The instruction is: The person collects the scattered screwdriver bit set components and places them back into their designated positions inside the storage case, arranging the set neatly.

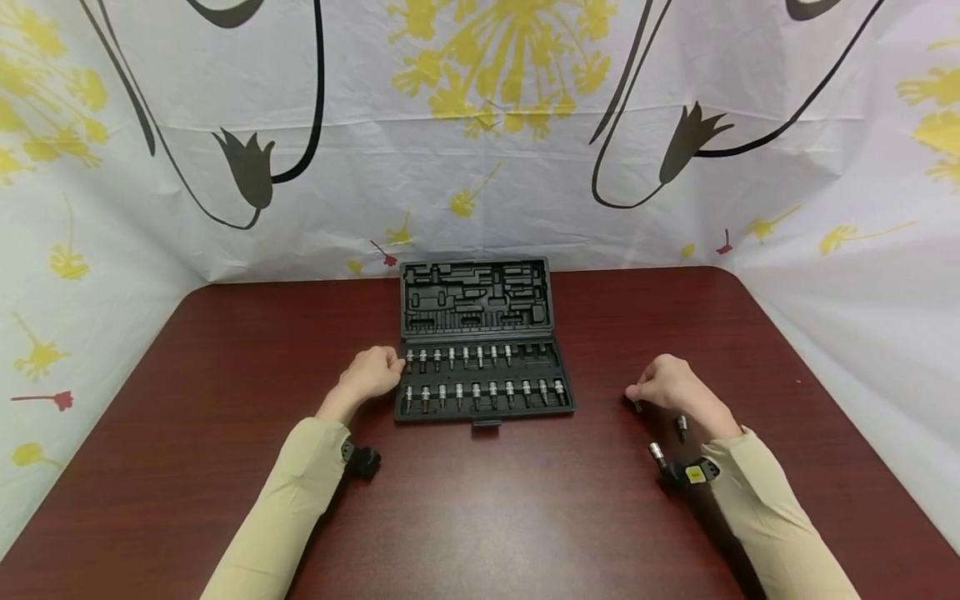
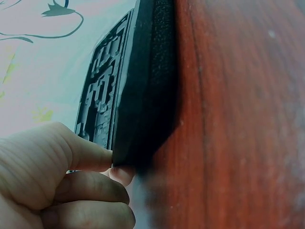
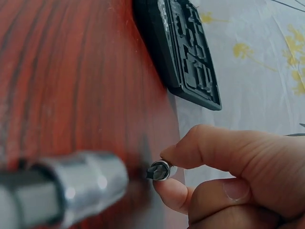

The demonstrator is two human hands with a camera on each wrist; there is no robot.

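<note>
An open black socket case (image 1: 480, 377) lies on the table, its lid (image 1: 476, 296) tipped back at the far side. Two rows of bit sockets fill its tray, except for dark slots at the right end of the far row. My left hand (image 1: 372, 372) pinches the case's left edge between thumb and index finger. Right of the case, my right hand (image 1: 670, 383) holds a bit socket (image 3: 161, 170) by thumb and fingertip, low over the table. Two more bit sockets lie by my right wrist: one here (image 1: 681, 427), another nearer me (image 1: 657, 453).
The dark red wooden table (image 1: 480, 517) runs back to a white patterned cloth (image 1: 510, 192) hung behind and at both sides. A latch (image 1: 486, 422) juts from the case's front edge. One bit socket (image 3: 81, 188) looms blurred close to the right wrist camera.
</note>
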